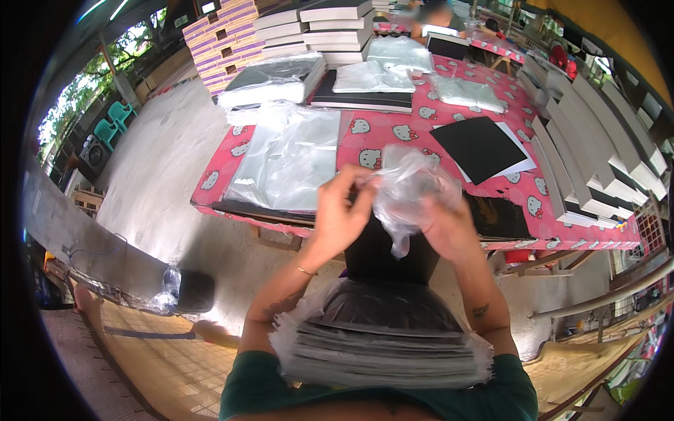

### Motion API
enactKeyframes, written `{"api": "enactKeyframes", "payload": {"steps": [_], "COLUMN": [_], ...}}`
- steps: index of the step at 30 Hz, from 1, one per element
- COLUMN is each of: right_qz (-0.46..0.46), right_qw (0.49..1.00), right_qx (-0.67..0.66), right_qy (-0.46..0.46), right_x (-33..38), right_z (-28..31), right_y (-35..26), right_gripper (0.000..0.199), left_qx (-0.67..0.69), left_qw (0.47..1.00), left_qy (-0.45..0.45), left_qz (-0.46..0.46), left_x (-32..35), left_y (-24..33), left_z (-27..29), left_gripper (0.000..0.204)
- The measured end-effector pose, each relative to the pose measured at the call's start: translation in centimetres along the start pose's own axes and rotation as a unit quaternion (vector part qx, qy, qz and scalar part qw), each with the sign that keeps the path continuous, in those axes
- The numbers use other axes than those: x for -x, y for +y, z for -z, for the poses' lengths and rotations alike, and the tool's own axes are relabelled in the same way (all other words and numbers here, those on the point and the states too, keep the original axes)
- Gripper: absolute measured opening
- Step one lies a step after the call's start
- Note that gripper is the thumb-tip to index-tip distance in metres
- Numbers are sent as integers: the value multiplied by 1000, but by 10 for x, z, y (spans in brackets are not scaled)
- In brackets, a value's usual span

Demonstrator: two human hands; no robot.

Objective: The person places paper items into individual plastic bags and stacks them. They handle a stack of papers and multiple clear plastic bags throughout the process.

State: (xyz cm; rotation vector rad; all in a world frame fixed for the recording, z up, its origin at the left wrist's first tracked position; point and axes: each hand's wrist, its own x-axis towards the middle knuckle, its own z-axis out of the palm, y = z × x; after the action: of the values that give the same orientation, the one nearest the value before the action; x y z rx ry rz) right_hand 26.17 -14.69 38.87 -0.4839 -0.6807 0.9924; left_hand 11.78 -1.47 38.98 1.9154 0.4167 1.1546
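A crumpled clear plastic bag (pixel 407 184) is held up between my two hands, over the near edge of the table. My left hand (pixel 344 207) pinches its left side with thumb and fingers. On the other side my right hand (pixel 446 221) is closed on the plastic, its fingers partly hidden behind the film. Right in front of my body rests a thick stack of plastic-wrapped dark flat items (pixel 386 344). Left of the bag, a pile of flat clear plastic bags (pixel 286 160) lies on the table. A black square board (pixel 481 149) lies on white sheets to the right.
A pink cartoon-patterned cloth (pixel 372 140) covers the table. Thick black-and-white blocks (pixel 590 151) line the right side. Wrapped bundles (pixel 277 77) and tall stacks (pixel 337 28) stand at the back. A person (pixel 437 17) sits at the far end. Green chairs (pixel 112 123) stand far left.
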Motion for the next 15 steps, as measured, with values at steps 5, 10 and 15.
{"api": "enactKeyframes", "payload": {"steps": [5, 10, 15], "right_qz": [56, 66, -60], "right_qw": [987, 689, 286], "right_qx": [115, 631, 955], "right_qy": [-101, -349, 43], "right_x": [-11, -21, -48], "right_z": [28, -67, -46], "right_y": [-85, -81, -139], "right_gripper": [30, 25, 64], "left_qx": [150, -258, -517], "left_qw": [974, 839, 837], "left_qy": [-64, -334, -131], "left_qz": [157, -343, -128], "left_x": [-30, -57, -98], "left_y": [-32, 74, 41], "left_z": [84, 31, 57], "left_gripper": [11, 21, 33]}}
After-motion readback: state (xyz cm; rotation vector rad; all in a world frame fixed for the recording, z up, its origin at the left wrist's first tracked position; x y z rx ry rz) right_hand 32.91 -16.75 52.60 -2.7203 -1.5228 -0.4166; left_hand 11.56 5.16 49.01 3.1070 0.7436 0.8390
